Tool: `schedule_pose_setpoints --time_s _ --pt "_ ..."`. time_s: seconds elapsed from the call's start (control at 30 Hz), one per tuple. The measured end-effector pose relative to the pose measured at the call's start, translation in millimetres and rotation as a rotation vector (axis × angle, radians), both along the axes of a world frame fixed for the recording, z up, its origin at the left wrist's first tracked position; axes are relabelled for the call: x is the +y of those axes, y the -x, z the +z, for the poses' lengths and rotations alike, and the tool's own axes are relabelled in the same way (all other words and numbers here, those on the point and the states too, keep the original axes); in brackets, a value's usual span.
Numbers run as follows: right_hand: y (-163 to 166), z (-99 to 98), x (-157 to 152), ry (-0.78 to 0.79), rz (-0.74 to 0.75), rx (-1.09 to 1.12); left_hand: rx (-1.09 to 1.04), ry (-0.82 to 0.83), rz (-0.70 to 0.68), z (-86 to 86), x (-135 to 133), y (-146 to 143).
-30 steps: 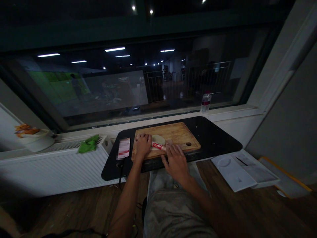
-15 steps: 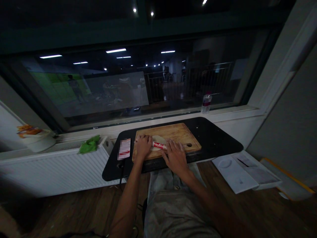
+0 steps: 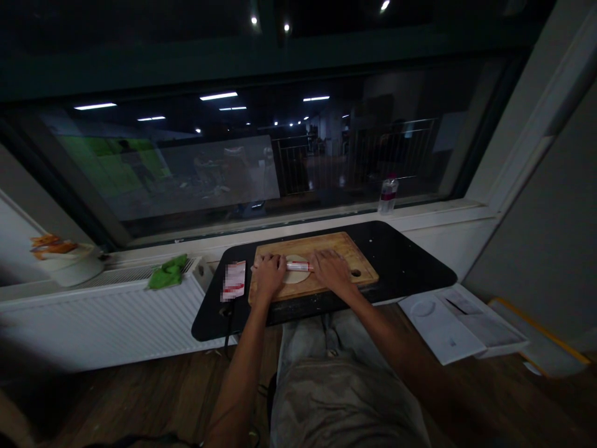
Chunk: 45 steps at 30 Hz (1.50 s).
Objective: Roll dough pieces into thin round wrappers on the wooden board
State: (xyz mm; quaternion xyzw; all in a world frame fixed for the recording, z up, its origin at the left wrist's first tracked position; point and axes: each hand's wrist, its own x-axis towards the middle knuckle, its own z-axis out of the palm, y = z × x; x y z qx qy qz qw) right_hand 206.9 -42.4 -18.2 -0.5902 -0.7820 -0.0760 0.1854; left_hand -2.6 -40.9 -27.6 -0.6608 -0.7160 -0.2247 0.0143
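A red-and-white rolling pin (image 3: 298, 266) lies across a flat round of dough (image 3: 296, 277) on a wooden cutting board (image 3: 342, 245). My left hand (image 3: 270, 274) is closed over the pin's left end. Over its right end lies my right hand (image 3: 330, 269), fingers bent across it. Both ends of the pin are hidden under my hands. Dough shows on the far and near sides of the pin.
The board rests on a black table (image 3: 408, 260) below the window. Left of it lies a phone (image 3: 234, 280) with a lit, blurred screen. A green cloth (image 3: 168, 272) hangs on the radiator (image 3: 121, 330). A bottle (image 3: 388, 195) stands on the sill; an open white box (image 3: 441, 330) sits lower right.
The rolling pin has turned from slanted to nearly level, its right end moving away from me. My right hand has moved forward with it; my left hand has barely moved.
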Motion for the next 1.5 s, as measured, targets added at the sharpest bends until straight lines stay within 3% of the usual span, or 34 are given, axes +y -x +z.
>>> schedule_pose_setpoints --time_s 0.27,0.53,1.07,1.27,1.5 --pt "0.1 7.6 6.6 0.074 -0.013 -0.069 0.015 -0.004 0.010 -1.2 0.1 -0.5" --pt "7.2 -9.8 -30.6 -0.013 -0.059 0.040 0.013 0.006 -0.008 -2.3 0.8 -0.3" --pt "12.5 -41.9 -89.0 -0.148 0.139 0.147 0.081 -0.010 -0.106 1.1 -1.9 -0.3" --pt "16.0 -41.4 -90.0 -0.158 0.122 0.156 0.038 -0.014 -0.068 -1.1 -0.6 0.1" --pt "12.9 -29.0 -68.5 -0.120 0.063 0.116 0.022 -0.023 -0.047 -0.4 0.4 0.6"
